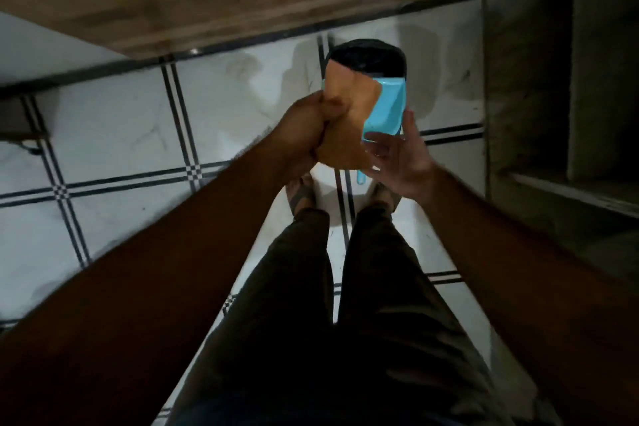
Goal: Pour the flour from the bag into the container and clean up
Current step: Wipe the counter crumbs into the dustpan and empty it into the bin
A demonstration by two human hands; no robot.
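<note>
Head view | left hand [304,128] grips crumpled brown bag [349,114] at 12 o'clock, over blue bin [383,107] | right hand [397,156] spread, fingers relaxed | advice: center bag over black liner, then drop.

Both bare forearms reach forward and down from the lower corners and converge in the middle of the view. The left hand [304,124] is curled into a tight grip on a crumpled brown paper bag [349,114], thumb side up. The right hand [397,156] sits just beside it, palm turned up, fingers loosely spread and relaxed. Below, the person's two legs stand side by side.
</note>
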